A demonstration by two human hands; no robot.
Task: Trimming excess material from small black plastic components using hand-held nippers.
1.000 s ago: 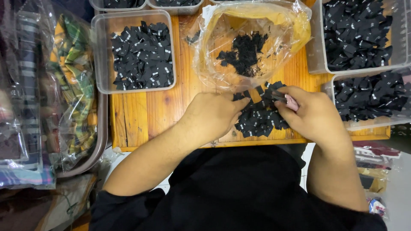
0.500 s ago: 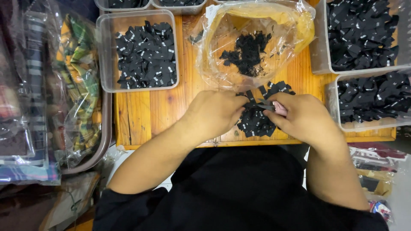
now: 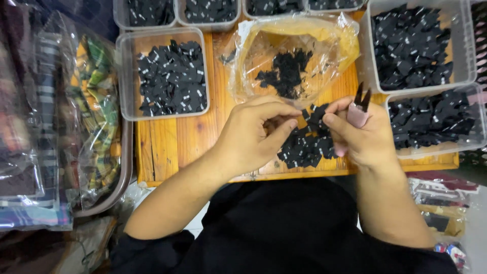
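While a loose heap of small black labels (image 3: pixel 304 147) is lying on the wooden board (image 3: pixel 172 147) just in front of the person, the left hand (image 3: pixel 256 134) is curling over its near edge, thumb and forefinger pinching narrowly at one piece, and the right hand (image 3: pixel 362 137) is gripping a small pink-handled snipper (image 3: pixel 359 109) with its dark blades pointing up. Judging by the trays, much seems done — the clear tray at left (image 3: pixel 127 76) and the two at right (image 3: pixel 464 45) are already holding many pieces — yet the heap and a clump in the open plastic bag (image 3: pixel 324 38) are remaining. Room is looking tight: trays are crowding the board's far and right edges, the bag is touching the heap's far side, and only the strip of bare board left of the hands is lying open.
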